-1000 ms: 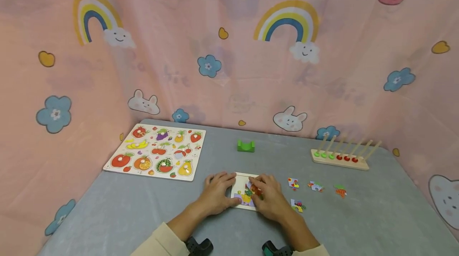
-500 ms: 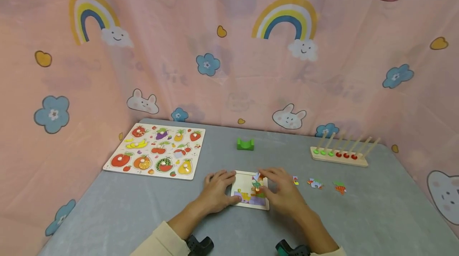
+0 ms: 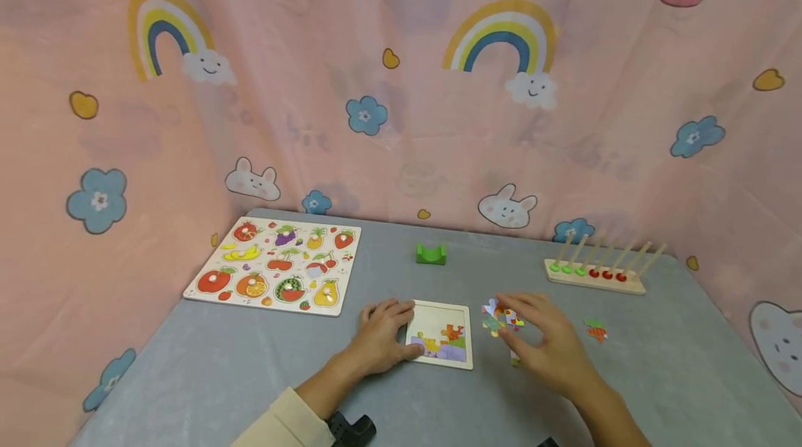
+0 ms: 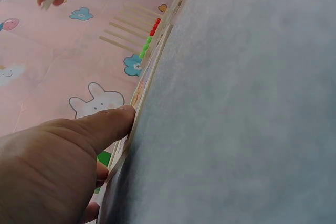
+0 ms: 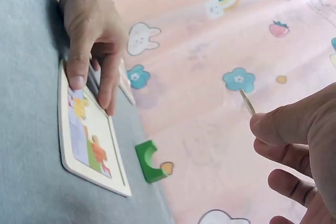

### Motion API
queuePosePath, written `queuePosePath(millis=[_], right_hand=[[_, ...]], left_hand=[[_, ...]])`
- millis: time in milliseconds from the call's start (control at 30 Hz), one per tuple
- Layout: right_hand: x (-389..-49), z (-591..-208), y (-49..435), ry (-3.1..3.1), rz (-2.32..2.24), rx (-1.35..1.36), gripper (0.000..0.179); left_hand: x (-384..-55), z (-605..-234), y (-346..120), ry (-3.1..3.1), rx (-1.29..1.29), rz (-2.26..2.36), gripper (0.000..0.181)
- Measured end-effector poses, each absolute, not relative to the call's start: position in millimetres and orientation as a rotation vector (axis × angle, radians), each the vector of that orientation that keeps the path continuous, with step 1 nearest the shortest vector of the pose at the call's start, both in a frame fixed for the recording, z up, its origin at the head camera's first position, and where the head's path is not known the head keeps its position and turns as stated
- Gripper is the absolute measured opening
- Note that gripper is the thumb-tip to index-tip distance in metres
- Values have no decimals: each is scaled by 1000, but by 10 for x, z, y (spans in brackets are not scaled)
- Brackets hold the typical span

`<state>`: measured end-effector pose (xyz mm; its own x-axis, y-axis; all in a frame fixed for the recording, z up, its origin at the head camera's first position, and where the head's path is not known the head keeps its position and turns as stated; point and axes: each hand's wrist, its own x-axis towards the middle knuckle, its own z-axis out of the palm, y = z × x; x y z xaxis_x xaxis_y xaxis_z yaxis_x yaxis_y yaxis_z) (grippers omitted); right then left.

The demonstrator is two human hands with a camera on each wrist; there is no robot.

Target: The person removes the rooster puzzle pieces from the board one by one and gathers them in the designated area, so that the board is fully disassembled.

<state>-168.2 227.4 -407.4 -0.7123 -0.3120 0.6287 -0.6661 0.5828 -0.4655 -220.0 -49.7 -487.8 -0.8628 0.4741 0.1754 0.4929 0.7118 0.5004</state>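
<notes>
My left hand (image 3: 379, 339) holds the left side of a small wooden puzzle board (image 3: 432, 316), thumb at the near corner and fingers at the far one. Fitted pieces lie along the board's bottom and lower right, an orange-red one among them; its upper part shows bare wood. To the right of the board, my right hand (image 3: 545, 342) pinches a jigsaw piece (image 3: 491, 318) between thumb and fingers, raised off the table. In the right wrist view this piece (image 5: 248, 102) appears edge-on. Loose pieces lie partly hidden by the right hand; a carrot piece (image 3: 596, 331) shows beyond it.
A large fruit puzzle board (image 3: 269, 266) lies at the back left of the grey table. Behind the small board stands a green block (image 3: 431, 255) with a curved notch. A wooden peg rack (image 3: 594, 278) with green and red beads is at the back right.
My right hand has lifted a piece out of the board's right side and carried it to the right, over the loose pieces. The left hand has stayed on the board.
</notes>
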Motion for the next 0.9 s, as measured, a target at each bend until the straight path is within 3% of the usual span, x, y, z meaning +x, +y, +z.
queuePosePath(millis=[433,900], right_hand=[[-1572,-4040,2714,-2341,887,691,62],[-1510,-4486,3162,-2442,838,547,57]], left_hand=[[-2210,-4883,-520,-2884,-785,-867,66],[-2207,-4885,-510,-2896,-797,-810,67]])
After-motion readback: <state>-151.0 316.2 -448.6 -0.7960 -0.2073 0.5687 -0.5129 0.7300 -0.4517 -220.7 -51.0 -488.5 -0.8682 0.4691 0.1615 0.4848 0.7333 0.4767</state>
